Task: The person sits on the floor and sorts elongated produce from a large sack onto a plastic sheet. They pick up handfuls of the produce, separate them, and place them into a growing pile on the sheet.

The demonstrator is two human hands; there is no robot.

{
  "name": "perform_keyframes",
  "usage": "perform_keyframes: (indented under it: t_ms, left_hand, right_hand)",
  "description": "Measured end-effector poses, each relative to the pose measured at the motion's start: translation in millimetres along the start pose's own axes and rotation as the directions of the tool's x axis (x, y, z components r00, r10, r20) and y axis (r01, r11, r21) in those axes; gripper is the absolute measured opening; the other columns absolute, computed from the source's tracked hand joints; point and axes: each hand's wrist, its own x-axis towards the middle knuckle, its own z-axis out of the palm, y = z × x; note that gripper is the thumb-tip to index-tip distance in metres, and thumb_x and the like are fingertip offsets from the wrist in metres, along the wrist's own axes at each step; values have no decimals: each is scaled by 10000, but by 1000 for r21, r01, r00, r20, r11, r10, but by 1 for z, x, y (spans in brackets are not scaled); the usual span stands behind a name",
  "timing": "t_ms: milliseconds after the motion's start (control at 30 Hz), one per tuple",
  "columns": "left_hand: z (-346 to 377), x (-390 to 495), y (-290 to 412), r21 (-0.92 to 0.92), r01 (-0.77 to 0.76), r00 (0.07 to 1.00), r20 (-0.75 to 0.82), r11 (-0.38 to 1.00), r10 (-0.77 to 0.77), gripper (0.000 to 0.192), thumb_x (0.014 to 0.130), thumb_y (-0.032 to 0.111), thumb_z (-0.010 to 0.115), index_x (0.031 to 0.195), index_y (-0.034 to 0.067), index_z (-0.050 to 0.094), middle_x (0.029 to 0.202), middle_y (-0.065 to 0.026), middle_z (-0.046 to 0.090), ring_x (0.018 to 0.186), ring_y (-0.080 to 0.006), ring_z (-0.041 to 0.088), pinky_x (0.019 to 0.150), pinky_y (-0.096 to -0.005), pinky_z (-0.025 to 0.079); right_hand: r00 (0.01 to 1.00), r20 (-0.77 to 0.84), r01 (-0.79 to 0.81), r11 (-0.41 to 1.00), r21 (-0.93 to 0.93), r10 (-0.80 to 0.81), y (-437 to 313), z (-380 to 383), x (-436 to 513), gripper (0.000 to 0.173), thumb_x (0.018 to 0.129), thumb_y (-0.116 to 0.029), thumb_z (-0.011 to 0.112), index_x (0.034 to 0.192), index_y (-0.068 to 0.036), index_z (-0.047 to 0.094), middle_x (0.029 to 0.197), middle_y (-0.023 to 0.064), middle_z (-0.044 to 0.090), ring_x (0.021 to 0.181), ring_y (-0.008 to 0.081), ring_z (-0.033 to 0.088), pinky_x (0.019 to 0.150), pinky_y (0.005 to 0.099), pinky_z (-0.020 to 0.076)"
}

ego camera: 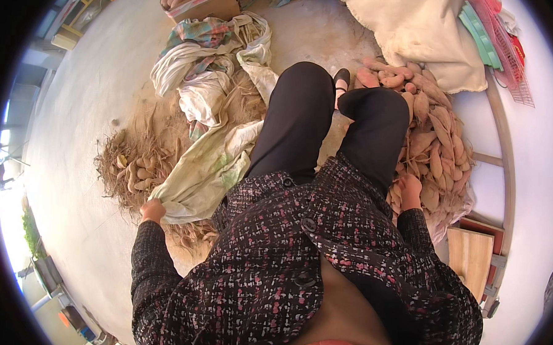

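Observation:
My left hand (153, 210) grips the edge of a pale, green-stained cloth sack (202, 178), which stretches from my thigh to a heap of small sweet potatoes and dry roots (142, 169) on the floor. On the other side, my right hand (410, 188) is at the lower left edge of a large pile of sweet potatoes (437, 138); its fingers are partly hidden, so what it holds cannot be told. Crumpled whitish and plaid cloths (202, 72) lie in front of my left knee.
A cardboard box of sweet potatoes (205, 5) stands at the top. A cream blanket (416, 35) covers the area beyond the large pile, beside a green plastic basket (481, 35) and pink netting. Wooden boards (469, 259) lean at the right, near my elbow.

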Motion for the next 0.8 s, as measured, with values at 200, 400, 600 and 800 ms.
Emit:
perform_keyframes:
  t_ms: [200, 400, 600, 800]
  left_hand:
    - [-117, 7, 136, -317, -218, 974, -134, 923, 184, 539, 791, 296, 663, 1316, 208, 574, 1262, -111, 618, 1194, -279, 568, 995, -395, 450]
    - [-160, 60, 301, -566, -475, 870, -190, 673, 455, 494, 785, 317, 676, 1255, 176, 619, 1204, -158, 643, 1129, -301, 608, 964, -392, 469]
    - [-179, 98, 448, -537, -589, 745, -71, 604, 663, 511, 758, 328, 711, 1252, 223, 632, 1422, -178, 428, 1299, -339, 439, 1055, -412, 385]
    - [-213, 114, 534, -295, -491, 805, 207, 820, 556, 518, 812, 328, 622, 1311, 191, 600, 1544, -147, 276, 1401, -377, 296, 1112, -417, 298]
  right_hand:
    - [991, 49, 121, 992, 40, -123, -16, -13, 36, 378, 910, -56, 569, 1270, 39, 506, 1138, 167, 597, 1037, 253, 617, 786, 318, 525]
    - [977, -14, 214, 974, 71, -214, -57, 25, 21, 554, 892, -42, 585, 1400, 37, 379, 1167, 169, 585, 1029, 259, 624, 837, 329, 542]
    - [981, 43, 186, 982, 25, -187, -34, 14, 58, 425, 861, -8, 557, 1276, 76, 516, 781, 29, 562, 633, 101, 519, 539, 224, 410]
    - [969, -6, 237, 942, -239, -245, -4, -1, 63, 338, 861, -38, 581, 1192, 23, 610, 715, 21, 593, 632, 120, 564, 564, 231, 433]
